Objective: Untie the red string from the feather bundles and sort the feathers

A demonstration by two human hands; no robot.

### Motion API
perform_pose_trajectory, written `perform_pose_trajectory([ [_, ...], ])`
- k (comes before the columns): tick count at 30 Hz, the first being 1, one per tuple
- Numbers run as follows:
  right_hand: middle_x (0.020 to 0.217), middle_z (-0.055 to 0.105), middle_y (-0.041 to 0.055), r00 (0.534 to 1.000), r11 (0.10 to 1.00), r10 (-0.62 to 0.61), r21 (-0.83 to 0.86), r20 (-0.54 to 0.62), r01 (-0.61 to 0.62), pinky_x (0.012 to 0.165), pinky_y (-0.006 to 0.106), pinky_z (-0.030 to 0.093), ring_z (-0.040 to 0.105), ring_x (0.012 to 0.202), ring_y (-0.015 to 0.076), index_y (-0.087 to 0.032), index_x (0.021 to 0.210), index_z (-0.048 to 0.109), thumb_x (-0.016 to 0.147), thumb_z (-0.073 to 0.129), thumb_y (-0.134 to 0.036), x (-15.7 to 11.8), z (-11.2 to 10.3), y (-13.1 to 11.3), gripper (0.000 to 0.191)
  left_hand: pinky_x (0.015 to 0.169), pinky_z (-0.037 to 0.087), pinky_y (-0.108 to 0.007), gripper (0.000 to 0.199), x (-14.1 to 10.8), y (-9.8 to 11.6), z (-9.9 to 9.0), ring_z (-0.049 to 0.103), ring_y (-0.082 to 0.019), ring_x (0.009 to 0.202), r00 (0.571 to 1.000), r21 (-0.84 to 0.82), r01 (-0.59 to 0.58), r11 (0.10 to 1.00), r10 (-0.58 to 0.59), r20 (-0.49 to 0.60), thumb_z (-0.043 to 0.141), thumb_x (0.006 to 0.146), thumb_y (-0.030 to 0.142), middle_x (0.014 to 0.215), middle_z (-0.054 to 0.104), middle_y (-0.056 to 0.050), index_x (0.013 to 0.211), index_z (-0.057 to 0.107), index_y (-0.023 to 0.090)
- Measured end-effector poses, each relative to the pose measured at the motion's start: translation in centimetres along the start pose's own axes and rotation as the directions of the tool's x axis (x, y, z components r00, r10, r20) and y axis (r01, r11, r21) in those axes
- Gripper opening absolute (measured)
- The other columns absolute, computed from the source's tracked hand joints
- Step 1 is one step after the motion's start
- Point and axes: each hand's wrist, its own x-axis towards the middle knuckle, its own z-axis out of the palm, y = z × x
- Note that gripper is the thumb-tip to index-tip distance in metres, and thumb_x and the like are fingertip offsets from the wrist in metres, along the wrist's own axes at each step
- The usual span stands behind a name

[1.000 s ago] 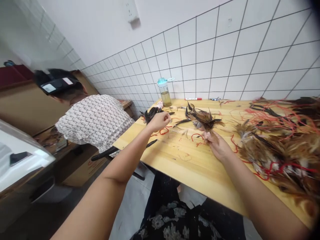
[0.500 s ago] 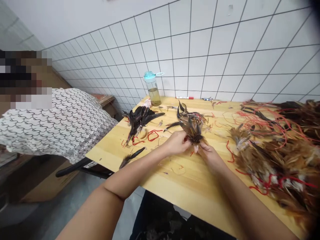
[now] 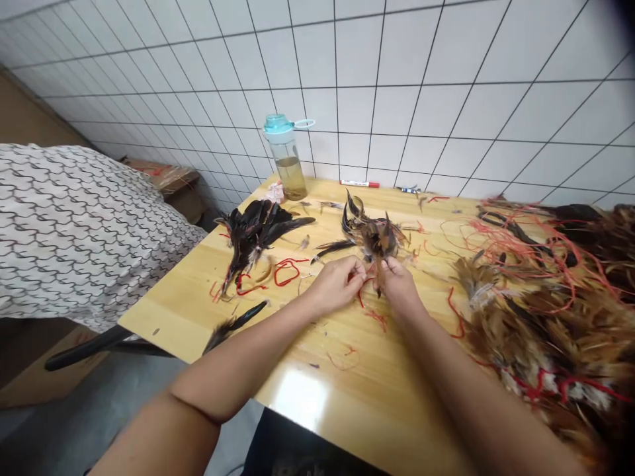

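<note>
My right hand (image 3: 401, 287) is closed on a small bundle of brown and black feathers (image 3: 381, 239), which fan out away from me. Just left of it, my left hand (image 3: 340, 283) is pinched at a red string (image 3: 362, 295) that hangs beside the bundle. Behind the bundle are more dark feathers (image 3: 353, 215) on the table. A pile of black feathers (image 3: 255, 228) lies to the left, and a single dark feather (image 3: 238, 322) is near my left forearm.
A bottle with a blue lid (image 3: 286, 158) and a red-and-white marker (image 3: 360, 184) are by the tiled wall. Brown feather bundles (image 3: 560, 324) and tangled red string (image 3: 526, 244) cover the wooden table's (image 3: 347, 390) right side. A person in a patterned top (image 3: 89, 225) is at the left.
The view has turned and moved nearer. My left hand has come away from the feathers to the string beside them, and the feather bundle is now in my right hand.
</note>
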Motion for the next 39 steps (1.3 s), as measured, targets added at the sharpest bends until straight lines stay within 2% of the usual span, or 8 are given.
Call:
perform_pose_trajectory([
  [4,0.049,0.044,-0.0047,0.994,0.954,-0.100,-0.288,-0.039,0.085,0.048,0.025,0.030,0.041,0.046,0.0132,-0.024,0.066,0.044,0.083,0.041,-0.037,0.3,-0.3,1.1,0.022,0.063,0.039,-0.023,0.009,-0.4,-0.7,0.4,0.053,-0.011,0.065,0.999,0.054,-0.044,0.998,0.045,-0.020,0.047,0.084,0.015,0.073,0.061,0.000,0.081,0.055,0.017],
  [9,0.071,0.058,0.0025,0.964,0.741,-0.263,-0.647,-0.035,0.179,0.059,0.027,0.034,0.052,0.069,0.0176,-0.022,0.067,0.048,0.085,0.039,-0.026,-0.1,-0.9,0.8,0.021,0.068,0.042,-0.025,0.010,-0.7,-0.8,0.8,0.056,-0.013,0.070,1.000,0.090,0.009,0.996,-0.012,0.027,0.045,0.084,0.012,0.076,0.062,-0.001,0.081,0.053,0.018],
  [18,0.106,0.067,0.0058,0.978,0.416,-0.208,-0.907,-0.030,0.061,0.060,0.028,0.031,0.059,0.088,0.0187,-0.022,0.094,0.062,0.092,0.036,-0.019,-0.9,-0.8,-1.2,0.027,0.065,0.040,-0.024,0.011,-1.3,0.2,1.2,0.055,-0.012,0.067,0.998,0.085,0.047,0.995,-0.051,0.044,0.048,0.086,0.014,0.072,0.062,0.001,0.077,0.053,0.018],
  [22,0.106,0.066,0.0041,0.985,0.221,-0.169,-0.973,0.037,0.075,0.053,0.028,0.026,0.060,0.074,0.0163,-0.024,0.099,0.063,0.092,0.038,-0.020,-1.4,-0.4,-1.6,0.026,0.066,0.041,-0.024,0.010,-1.7,0.5,1.6,0.055,-0.012,0.069,0.994,0.108,-0.097,0.989,0.101,-0.031,0.048,0.086,0.013,0.073,0.061,0.000,0.079,0.053,0.018],
  [28,0.093,0.065,0.0063,0.938,-0.021,-0.218,-0.962,0.269,0.271,0.055,0.030,0.027,0.061,0.070,0.0164,-0.023,0.100,0.064,0.094,0.036,-0.019,-2.1,-0.2,-1.4,0.029,0.072,0.043,-0.029,0.016,-1.4,0.1,0.5,0.054,-0.017,0.076,0.938,0.443,-0.272,0.854,0.338,-0.076,0.042,0.093,0.018,0.080,0.062,-0.006,0.086,0.056,0.016],
  [33,0.088,0.065,0.0082,0.871,-0.094,-0.196,-0.893,0.450,0.440,0.056,0.032,0.024,0.059,0.069,0.0174,-0.021,0.102,0.064,0.095,0.034,-0.017,-2.7,-0.2,-1.6,0.031,0.077,0.043,-0.031,0.022,-0.4,-0.7,-1.4,0.053,-0.018,0.080,0.908,0.552,-0.347,0.759,0.419,-0.006,0.038,0.096,0.020,0.083,0.063,-0.008,0.085,0.057,0.016],
  [36,0.086,0.065,0.0080,0.821,-0.083,-0.177,-0.839,0.543,0.538,0.057,0.033,0.022,0.058,0.068,0.0183,-0.020,0.105,0.064,0.094,0.035,-0.016,-3.2,0.0,-1.8,0.032,0.079,0.043,-0.031,0.022,0.1,-1.6,-2.4,0.053,-0.018,0.083,0.919,0.502,-0.348,0.792,0.393,0.019,0.038,0.097,0.022,0.086,0.063,-0.007,0.087,0.057,0.016],
  [39,0.086,0.066,0.0060,0.811,0.022,-0.187,-0.823,0.554,0.568,0.055,0.032,0.020,0.055,0.064,0.0168,-0.021,0.100,0.065,0.089,0.036,-0.012,-3.5,0.2,-1.8,0.032,0.079,0.043,-0.030,0.020,0.6,-2.5,-3.2,0.054,-0.017,0.083,0.942,0.369,-0.327,0.870,0.330,0.059,0.040,0.096,0.022,0.085,0.063,-0.006,0.089,0.058,0.016],
])
